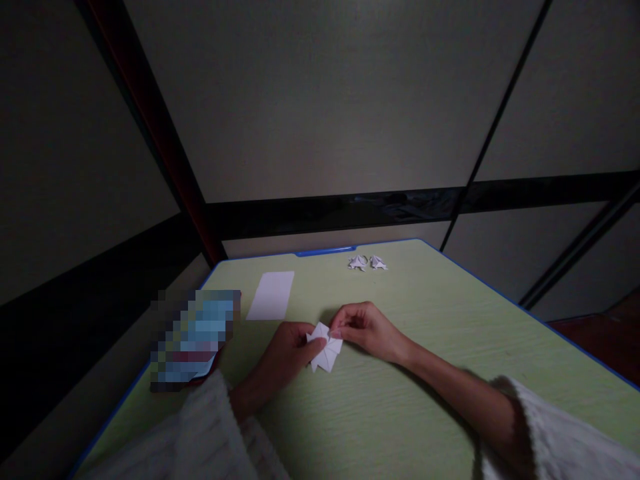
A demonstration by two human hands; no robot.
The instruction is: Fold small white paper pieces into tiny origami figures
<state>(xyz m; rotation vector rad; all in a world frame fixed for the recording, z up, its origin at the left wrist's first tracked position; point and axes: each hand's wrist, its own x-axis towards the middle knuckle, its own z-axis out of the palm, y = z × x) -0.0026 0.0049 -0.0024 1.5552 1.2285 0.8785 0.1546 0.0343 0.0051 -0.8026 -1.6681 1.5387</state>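
Observation:
A small white piece of folded paper [327,355], creased and with pointed corners, is held over the middle of the table between both hands. My left hand [287,353] grips its left side, the thumb lying across the top face. From the right, my right hand [367,330] pinches the paper's upper right edge between thumb and fingertips. The fingers beneath the paper are hidden.
The green table [400,400] has a blue rim. A flat white sheet of paper [271,295] lies at the back left, beside a blurred-out device [200,340]. Two small folded paper figures [357,263] sit near the far edge. Cabinet panels [325,100] rise behind.

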